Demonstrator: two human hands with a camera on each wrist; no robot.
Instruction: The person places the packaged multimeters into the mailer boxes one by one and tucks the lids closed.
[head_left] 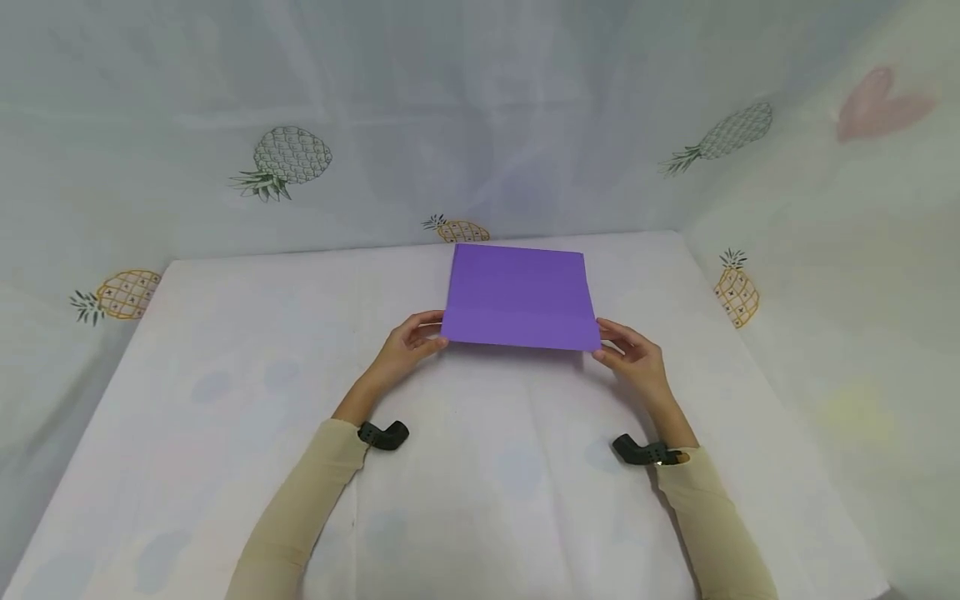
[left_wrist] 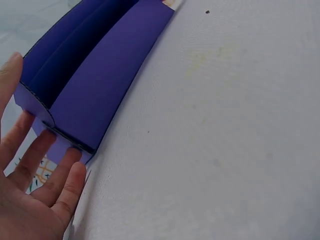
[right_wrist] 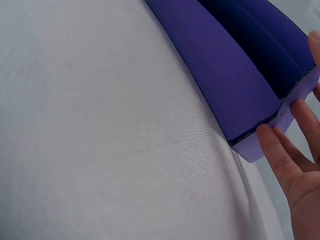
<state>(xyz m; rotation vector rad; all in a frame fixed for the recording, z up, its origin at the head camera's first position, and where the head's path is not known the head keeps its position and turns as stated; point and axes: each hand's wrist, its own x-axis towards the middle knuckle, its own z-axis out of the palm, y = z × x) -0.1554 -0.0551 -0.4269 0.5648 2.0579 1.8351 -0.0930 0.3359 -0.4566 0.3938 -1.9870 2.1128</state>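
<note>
A purple cardboard box (head_left: 521, 296) lies on the white-covered table. Its broad top panel faces up, and the wrist views show a dark gap along the side facing me, between the top panel and the lower wall (left_wrist: 100, 95). My left hand (head_left: 403, 346) holds the box's near left corner, thumb at the top panel's edge and fingers spread against the side. At the near right corner my right hand (head_left: 633, 357) holds it likewise, its fingertips (right_wrist: 265, 135) touching the end wall. The inside of the box is mostly hidden in shadow.
White cloth (head_left: 480, 500) covers the table. Behind it and at both sides hangs a pale curtain (head_left: 480, 125) printed with pineapples. Dark wrist-worn devices (head_left: 384, 435) sit at both sleeve cuffs. The table's far edge runs just behind the box.
</note>
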